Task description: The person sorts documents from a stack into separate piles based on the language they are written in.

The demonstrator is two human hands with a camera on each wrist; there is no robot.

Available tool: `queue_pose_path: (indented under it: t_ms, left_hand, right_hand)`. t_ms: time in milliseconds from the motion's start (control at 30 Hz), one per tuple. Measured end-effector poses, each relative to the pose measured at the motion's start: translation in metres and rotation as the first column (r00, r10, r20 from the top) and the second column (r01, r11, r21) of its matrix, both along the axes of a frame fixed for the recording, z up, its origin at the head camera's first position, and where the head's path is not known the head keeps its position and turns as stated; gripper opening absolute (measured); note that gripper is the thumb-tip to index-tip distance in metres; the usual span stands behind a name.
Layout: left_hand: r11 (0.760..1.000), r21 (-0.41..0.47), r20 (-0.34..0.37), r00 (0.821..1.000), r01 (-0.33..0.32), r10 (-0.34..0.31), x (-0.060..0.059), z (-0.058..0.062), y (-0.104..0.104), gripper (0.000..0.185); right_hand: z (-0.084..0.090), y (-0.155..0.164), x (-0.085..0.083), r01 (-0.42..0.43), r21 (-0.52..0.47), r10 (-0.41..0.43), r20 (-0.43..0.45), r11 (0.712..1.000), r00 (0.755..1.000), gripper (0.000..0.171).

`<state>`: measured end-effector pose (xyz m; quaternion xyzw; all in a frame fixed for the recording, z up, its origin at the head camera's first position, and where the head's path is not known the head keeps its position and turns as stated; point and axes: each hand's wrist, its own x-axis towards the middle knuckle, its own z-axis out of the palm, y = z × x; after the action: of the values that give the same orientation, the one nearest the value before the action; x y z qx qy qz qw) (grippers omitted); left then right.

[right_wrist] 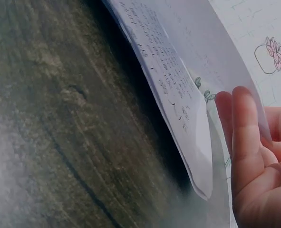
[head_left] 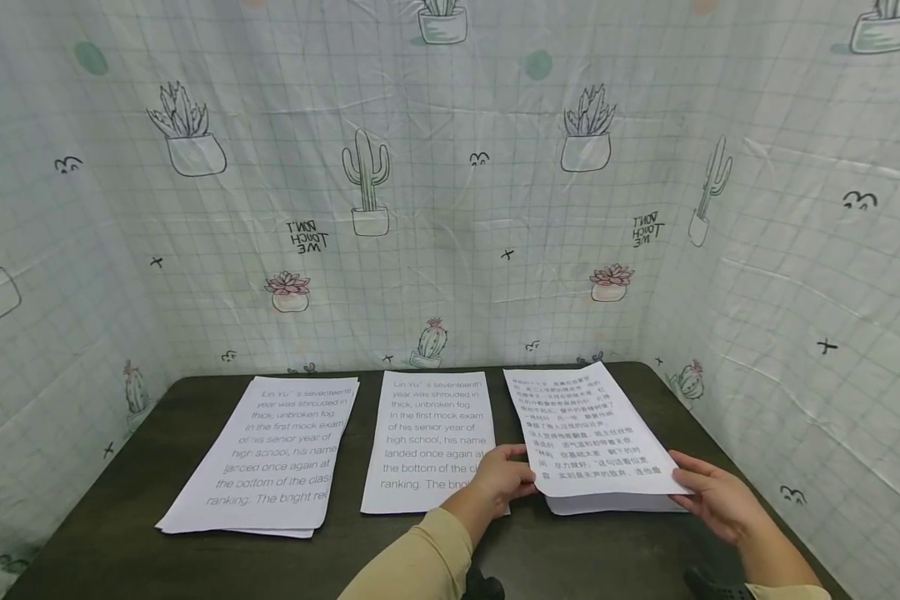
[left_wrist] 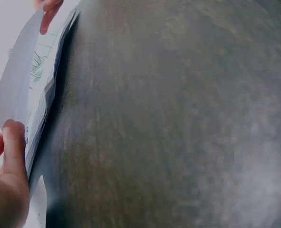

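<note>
On the dark table, far left, lies a stack of printed sheets, well apart from the hands; next to it lies a single printed page, whose near right corner is covered by the left hand. That hand's fingers pinch the near left corner of the top sheet, raised off the right-hand pile. The right hand holds the sheet's near right corner, fingers against the paper; cactus-print cloth walls the table.
</note>
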<state>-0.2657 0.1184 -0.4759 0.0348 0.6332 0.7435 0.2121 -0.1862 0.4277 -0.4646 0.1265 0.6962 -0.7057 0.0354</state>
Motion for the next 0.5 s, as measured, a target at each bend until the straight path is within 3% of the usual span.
queue_pose_path:
  t_ms: [67, 133, 500]
  left_hand:
    - [1.0, -0.013, 0.004, 1.0, 0.006, -0.006, 0.0006, 0.0002, -0.0001, 0.052]
    - [1.0, -0.022, 0.014, 1.0, 0.015, -0.014, 0.0015, 0.0007, -0.0002, 0.052]
    - [0.999, 0.001, 0.043, 0.998, 0.034, -0.034, 0.004, 0.0079, -0.0003, 0.056]
  right_hand:
    - [0.0008, -0.0002, -0.0003, 0.01, 0.038, -0.011, 0.019, 0.999, 1.0, 0.057]
    - [0.0012, -0.0009, -0.0011, 0.029, 0.079, -0.033, 0.042, 0.996, 0.999, 0.063]
    - [0.0087, -0.0004, -0.0075, 0.067, 0.335, -0.102, 0.087, 0.94, 0.991, 0.071]
